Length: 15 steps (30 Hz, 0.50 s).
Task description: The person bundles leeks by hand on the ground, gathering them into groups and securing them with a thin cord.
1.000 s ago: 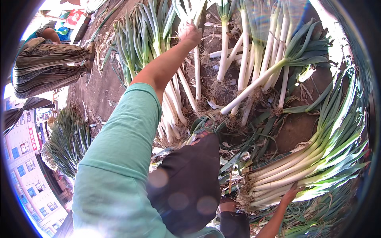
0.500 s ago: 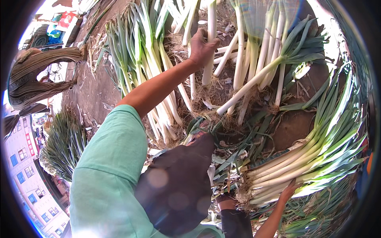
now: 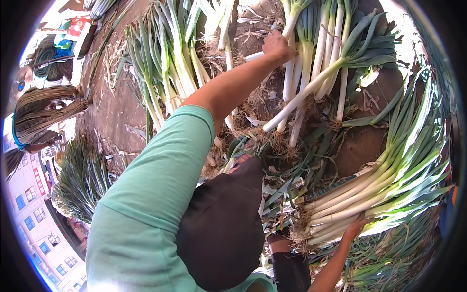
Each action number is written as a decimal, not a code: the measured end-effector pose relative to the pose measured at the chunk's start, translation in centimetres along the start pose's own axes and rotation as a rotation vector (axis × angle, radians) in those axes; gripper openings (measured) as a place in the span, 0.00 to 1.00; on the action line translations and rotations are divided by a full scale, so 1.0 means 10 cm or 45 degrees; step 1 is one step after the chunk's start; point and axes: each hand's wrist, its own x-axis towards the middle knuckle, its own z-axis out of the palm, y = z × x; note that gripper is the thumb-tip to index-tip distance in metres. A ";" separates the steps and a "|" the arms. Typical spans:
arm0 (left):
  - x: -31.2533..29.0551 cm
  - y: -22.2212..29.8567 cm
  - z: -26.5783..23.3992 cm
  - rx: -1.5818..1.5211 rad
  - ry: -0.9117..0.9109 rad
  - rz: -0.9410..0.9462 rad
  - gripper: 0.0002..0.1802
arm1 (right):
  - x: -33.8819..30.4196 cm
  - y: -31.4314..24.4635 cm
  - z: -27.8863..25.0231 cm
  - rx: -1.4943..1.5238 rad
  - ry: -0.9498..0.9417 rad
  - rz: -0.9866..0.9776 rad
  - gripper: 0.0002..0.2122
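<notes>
Leeks upright by the left hand, leek bundle against the right hand, both hands' grip unclear.

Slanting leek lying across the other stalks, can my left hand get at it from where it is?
Probably yes: your left hand is close by, and the slanting leek lies uncovered over other stalks.

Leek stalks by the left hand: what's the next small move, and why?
Probably firm up the left hand's grip on the pale leek stalk beside it: its fingers' hold is hard to make out, while the right hand is at the leek bundle.
</notes>
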 end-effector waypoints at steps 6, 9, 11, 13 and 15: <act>0.15 -0.14 -0.29 -0.383 -0.437 -0.063 0.33 | 0.15 0.43 0.34 -0.438 0.147 -0.340 0.28; 0.06 -0.10 -0.21 -0.836 -0.454 -0.229 0.27 | 0.15 0.35 0.27 -0.315 0.138 -0.313 0.28; 0.05 -0.16 -0.23 -1.139 -0.538 -0.269 0.23 | 0.11 0.23 0.20 -0.230 0.086 -0.253 0.27; -0.14 -0.13 -0.45 -1.377 -0.748 -0.336 0.22 | 0.03 0.05 0.06 -0.079 0.022 -0.114 0.26; -0.59 0.02 -0.91 -1.563 -0.904 -0.410 0.20 | -0.09 -0.16 -0.12 0.061 -0.029 0.029 0.25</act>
